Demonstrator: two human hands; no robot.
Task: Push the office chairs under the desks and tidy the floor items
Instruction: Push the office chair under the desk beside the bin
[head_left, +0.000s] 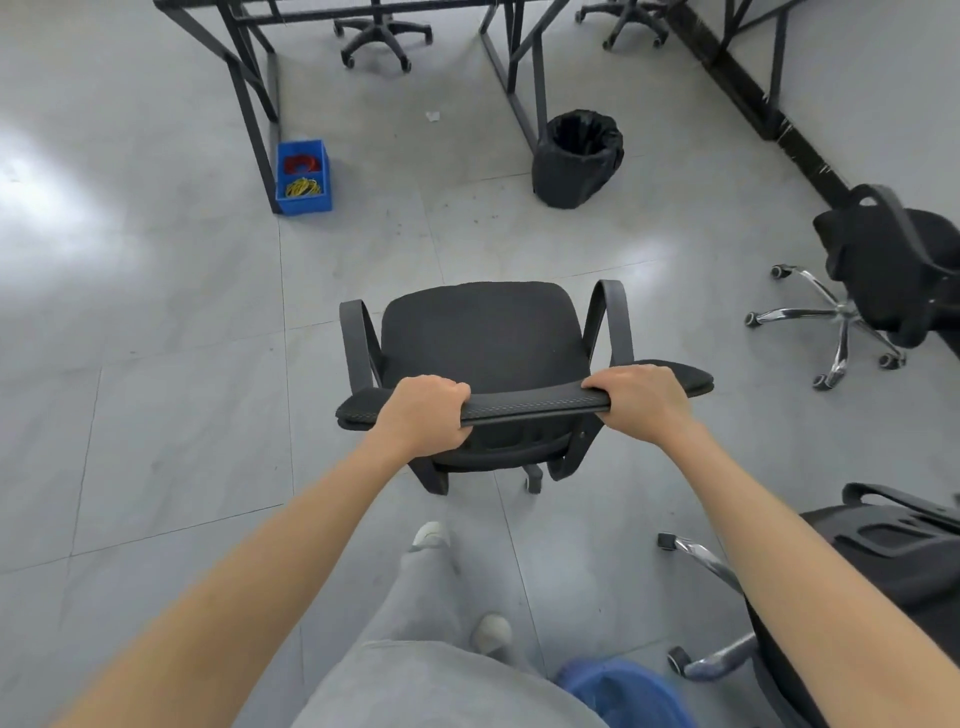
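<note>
A black office chair (483, 332) with curved armrests stands in the middle of the grey tiled floor, its seat facing away from me. My left hand (423, 413) grips the top edge of its backrest on the left side. My right hand (636, 400) grips the same edge on the right side. Black metal desk frames (254, 104) stand ahead at the top of the view. A blue crate (304, 176) holding red and yellow coils sits on the floor beside a desk leg. A black lined bin (579, 158) stands by another desk leg.
Two chair bases (382, 36) show under the far desks. A black chair with a chrome base (841, 322) stands at the right, another (893, 561) at the lower right. A scrap of paper (432, 116) lies on the floor. Something blue (623, 691) sits by my feet.
</note>
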